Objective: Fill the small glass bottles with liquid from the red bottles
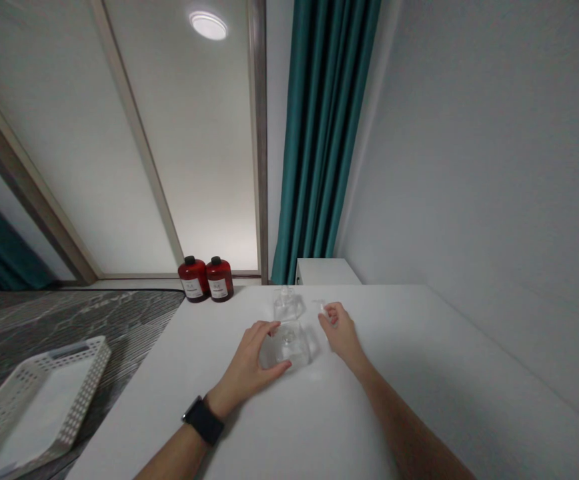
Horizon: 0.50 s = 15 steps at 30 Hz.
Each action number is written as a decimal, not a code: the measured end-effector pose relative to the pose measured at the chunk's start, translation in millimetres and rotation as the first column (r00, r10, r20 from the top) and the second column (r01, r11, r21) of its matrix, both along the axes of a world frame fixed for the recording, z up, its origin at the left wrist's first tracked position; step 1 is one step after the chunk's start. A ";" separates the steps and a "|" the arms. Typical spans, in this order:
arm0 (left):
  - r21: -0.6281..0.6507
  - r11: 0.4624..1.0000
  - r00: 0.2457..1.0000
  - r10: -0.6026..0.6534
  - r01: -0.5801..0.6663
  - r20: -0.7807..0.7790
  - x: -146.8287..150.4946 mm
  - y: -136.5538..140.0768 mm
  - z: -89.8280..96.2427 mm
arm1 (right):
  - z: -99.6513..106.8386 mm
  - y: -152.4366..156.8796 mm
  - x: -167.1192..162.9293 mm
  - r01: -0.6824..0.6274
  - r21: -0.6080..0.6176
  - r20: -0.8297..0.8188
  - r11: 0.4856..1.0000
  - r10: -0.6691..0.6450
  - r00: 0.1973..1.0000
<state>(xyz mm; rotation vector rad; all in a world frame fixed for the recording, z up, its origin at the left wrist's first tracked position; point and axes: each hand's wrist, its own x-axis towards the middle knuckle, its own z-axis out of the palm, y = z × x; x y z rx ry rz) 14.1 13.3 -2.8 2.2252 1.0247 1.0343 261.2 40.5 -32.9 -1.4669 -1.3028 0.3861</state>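
A clear, square-sided bottle (292, 345) with its round neck uncovered stands on the white table (419, 387). Around its left side curves my left hand (257, 357), thumb at the near side and fingers at the far side. My right hand (337, 327), to the right of the bottle and a little above the table, pinches a small translucent pump head (321, 307); its lower part is hidden by the fingers. Just behind the bottle stands a second clear bottle (285, 307) with a pump on top.
Two dark red bottles (219, 280) with black caps and white labels stand at the table's far left corner. A white perforated basket (77, 387) sits lower at the left. Beyond the table are a white cabinet (325, 271), a green curtain (319, 147) and the grey wall (494, 167).
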 end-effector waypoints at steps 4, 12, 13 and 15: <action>-0.063 0.998 0.998 -0.019 0.023 0.065 0.5 0.4 0.8 | 18.6 -14.8 -11.8 -0.089 0.048 -0.229 0.995 0.098 0.969; -0.039 0.996 0.997 -0.082 0.082 0.009 1.5 -2.8 -3.1 | 37.2 -34.3 -24.8 -0.120 0.161 -0.610 0.980 0.194 0.769; -0.025 0.996 0.996 -0.090 0.090 -0.004 1.7 -3.2 -3.9 | 38.6 -35.3 -25.7 -0.116 0.178 -0.634 0.977 0.204 0.746; 0.002 0.995 0.994 -0.103 0.103 -0.031 2.2 -4.0 -5.2 | 41.7 -38.3 -27.9 -0.108 0.199 -0.619 0.974 0.211 0.756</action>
